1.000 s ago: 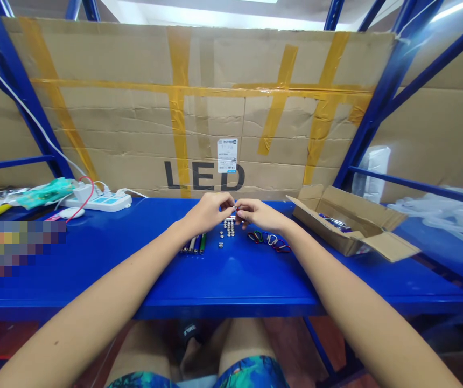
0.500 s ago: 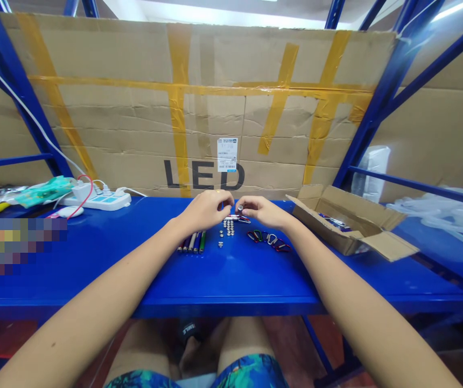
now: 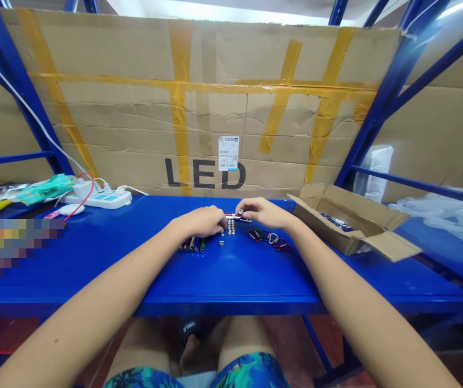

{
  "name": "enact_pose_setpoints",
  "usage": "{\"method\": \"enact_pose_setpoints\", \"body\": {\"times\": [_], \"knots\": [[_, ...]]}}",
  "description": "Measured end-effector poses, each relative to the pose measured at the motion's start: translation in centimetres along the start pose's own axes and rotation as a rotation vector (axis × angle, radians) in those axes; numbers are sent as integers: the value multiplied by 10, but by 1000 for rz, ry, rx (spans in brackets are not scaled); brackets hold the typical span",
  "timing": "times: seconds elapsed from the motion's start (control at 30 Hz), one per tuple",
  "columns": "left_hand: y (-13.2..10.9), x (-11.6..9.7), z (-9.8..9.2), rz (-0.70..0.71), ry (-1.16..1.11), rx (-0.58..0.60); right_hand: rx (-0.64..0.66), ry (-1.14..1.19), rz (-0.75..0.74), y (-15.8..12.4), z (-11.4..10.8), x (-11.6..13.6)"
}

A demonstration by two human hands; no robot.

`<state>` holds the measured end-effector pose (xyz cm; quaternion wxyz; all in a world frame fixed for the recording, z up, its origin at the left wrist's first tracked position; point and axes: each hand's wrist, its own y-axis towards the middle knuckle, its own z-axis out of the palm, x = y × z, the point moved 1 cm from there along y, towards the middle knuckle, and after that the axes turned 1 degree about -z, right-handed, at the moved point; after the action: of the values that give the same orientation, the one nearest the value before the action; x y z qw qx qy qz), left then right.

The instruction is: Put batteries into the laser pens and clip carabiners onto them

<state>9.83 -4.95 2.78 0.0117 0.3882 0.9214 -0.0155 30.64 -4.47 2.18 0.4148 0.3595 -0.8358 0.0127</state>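
Note:
My left hand (image 3: 201, 221) rests curled on the blue table (image 3: 231, 280), just above a row of slim metal tubes (image 3: 192, 244), possibly small flashlights. My right hand (image 3: 261, 212) pinches a small silver cylinder (image 3: 240, 212) at its fingertips. A thin red-and-silver piece (image 3: 233, 216) lies between both hands, its left end by my left fingertips. Below it stand small silver discs (image 3: 231, 226) in short rows. Coloured metal carabiners (image 3: 269, 238) lie below my right hand. Whatever my left fingers cover is hidden.
An open cardboard box (image 3: 344, 221) with metal items stands to the right. At the back left are a white power strip (image 3: 98, 198) and a white computer mouse (image 3: 71, 209). A taped cardboard sheet (image 3: 134, 134) printed LED backs the blue steel rack.
My left hand has dropped from beside my right hand down to the table. My right hand has barely moved, and the view has tilted slightly.

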Motion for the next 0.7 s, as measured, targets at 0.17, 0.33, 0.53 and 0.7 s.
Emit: {"method": "enact_pose_setpoints", "body": {"times": [0.17, 0.33, 0.53, 0.7], "knots": [[2, -1, 2, -14, 9, -6, 24, 8, -20, 0, 0, 2], [2, -1, 1, -55, -25, -16, 38, 34, -17, -1, 0, 4], [2, 1, -4, -10, -108, -275, 0, -4, 35, 0, 0, -5], [4, -3, -6, 120, -199, -499, 33, 11, 98, 1, 5, -11]]}}
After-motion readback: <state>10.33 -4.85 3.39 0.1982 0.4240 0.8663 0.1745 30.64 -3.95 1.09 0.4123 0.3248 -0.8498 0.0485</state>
